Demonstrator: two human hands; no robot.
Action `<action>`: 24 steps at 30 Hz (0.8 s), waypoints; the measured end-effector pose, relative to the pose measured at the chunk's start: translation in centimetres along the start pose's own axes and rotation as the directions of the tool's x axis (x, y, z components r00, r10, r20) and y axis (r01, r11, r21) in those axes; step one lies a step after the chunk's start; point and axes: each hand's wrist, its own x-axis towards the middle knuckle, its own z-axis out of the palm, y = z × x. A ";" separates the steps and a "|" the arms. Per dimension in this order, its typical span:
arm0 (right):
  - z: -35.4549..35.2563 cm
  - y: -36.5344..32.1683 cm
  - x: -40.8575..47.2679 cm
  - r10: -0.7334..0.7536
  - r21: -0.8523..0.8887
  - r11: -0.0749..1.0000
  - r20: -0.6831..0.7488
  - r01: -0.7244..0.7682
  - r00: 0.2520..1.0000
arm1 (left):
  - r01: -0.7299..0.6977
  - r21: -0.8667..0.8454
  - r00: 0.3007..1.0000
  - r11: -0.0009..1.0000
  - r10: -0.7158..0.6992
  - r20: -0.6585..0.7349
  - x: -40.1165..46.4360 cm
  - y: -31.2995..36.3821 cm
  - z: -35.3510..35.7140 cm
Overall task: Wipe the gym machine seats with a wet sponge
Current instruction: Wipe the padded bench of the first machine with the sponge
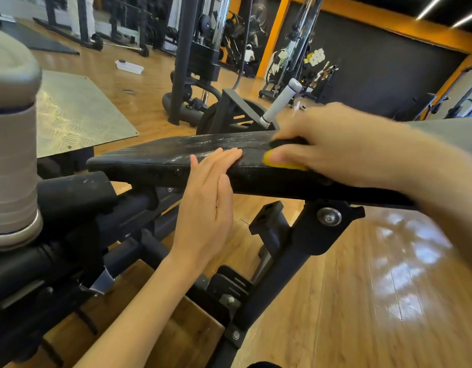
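Left hand [205,200]: fingers straight, flat against the near edge of the seat [160,158], steadying it. Right hand [333,144], blurred, grips the yellow sponge [272,162] on the seat top. Step: wiping. Judged next: stroke leftward over the streaked pad.

Left grip [205,205] flat, fingers straight; right grip [330,152] curled.
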 end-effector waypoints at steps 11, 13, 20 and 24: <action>-0.9 0.8 -2.0 0.008 0.070 0.998 -0.018 -0.007 1.000 | 0.025 -0.003 0.997 1.000 -0.026 -0.066 0.1 -0.2 0.8; -2.4 1.9 -4.3 0.074 0.167 0.984 -0.077 -0.060 0.994 | 0.055 0.003 0.997 0.998 -0.055 -0.060 0.1 0.1 0.5; 0.8 0.9 0.3 0.050 0.162 0.985 0.081 -0.063 0.995 | 0.292 0.033 0.955 0.956 -0.293 0.038 0.8 3.2 -0.7; -3.0 3.4 -4.4 0.109 0.346 0.926 0.138 -0.151 0.984 | 0.397 0.068 0.900 0.915 -0.403 0.169 2.3 5.8 -1.4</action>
